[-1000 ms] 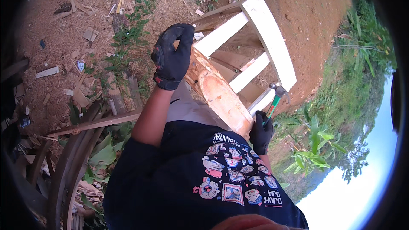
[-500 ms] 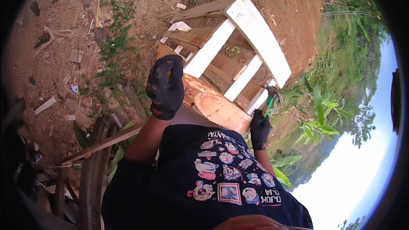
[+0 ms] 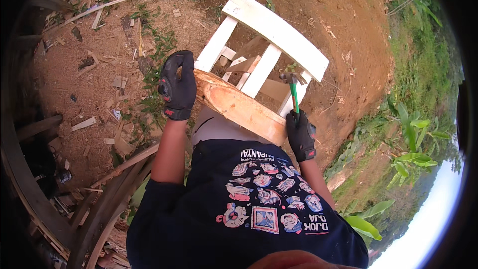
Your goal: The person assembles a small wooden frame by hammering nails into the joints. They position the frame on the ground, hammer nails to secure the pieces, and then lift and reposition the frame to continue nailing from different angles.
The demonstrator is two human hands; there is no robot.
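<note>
A wooden frame of pale boards stands before me. Its curved far board is joined by slats to a thick near board with a bark-toned, knotted face. My right hand, in a black glove, is closed round the green handle of a claw hammer. The hammer's head rises over the right-hand slat. My left hand, also gloved, is beside the near board's left end. Its fingers are curled toward the thumb; what they hold, if anything, I cannot make out.
Wood scraps and shavings litter the ground to the left. Long timbers lean at the lower left, by my left elbow. Bare brown soil stretches beyond the frame, and leafy plants grow on the slope at right.
The view has turned, and the frame appears rotated, its far board further left. My left hand has moved to the near board's left end. The hammer now stands more upright in my right hand.
</note>
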